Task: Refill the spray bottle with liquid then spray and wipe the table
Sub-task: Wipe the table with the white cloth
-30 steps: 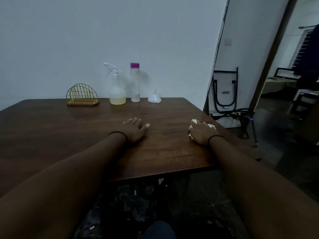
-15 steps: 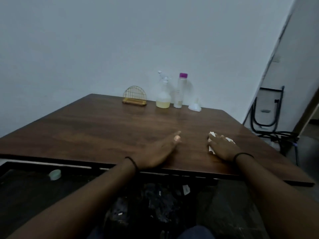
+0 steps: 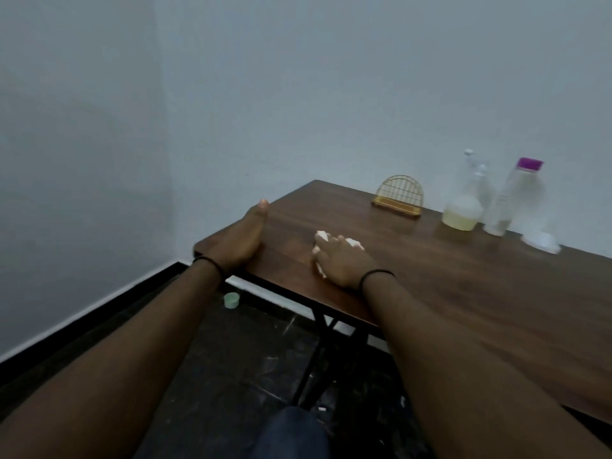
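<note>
While right hand [image 3: 337, 260] presses crumpled white tissue [image 3: 320, 236] flat on dark wooden surface [image 3: 463, 293], left hand [image 3: 243, 233] rests open at surface's left edge. Unwiped stretch runs right of tissue; clear plastic spray bottle [image 3: 463, 207] stands far right, nearer right hand.

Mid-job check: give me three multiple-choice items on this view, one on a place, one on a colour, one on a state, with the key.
1. Where is the gold wire holder?
A. Left of the spray bottle, by the wall
B. On the floor
C. Under the right hand

2. What colour is the tall bottle's cap?
A. Green
B. Purple
C. White

3. What is the right hand doing?
A. Gripping the spray bottle
B. Hanging off the table
C. Pressing a white tissue on the table

Key: 1 A, it stands beside the bottle at the far edge; 2 B, the cap is purple; 3 C, tissue shows around the fingers.
</note>
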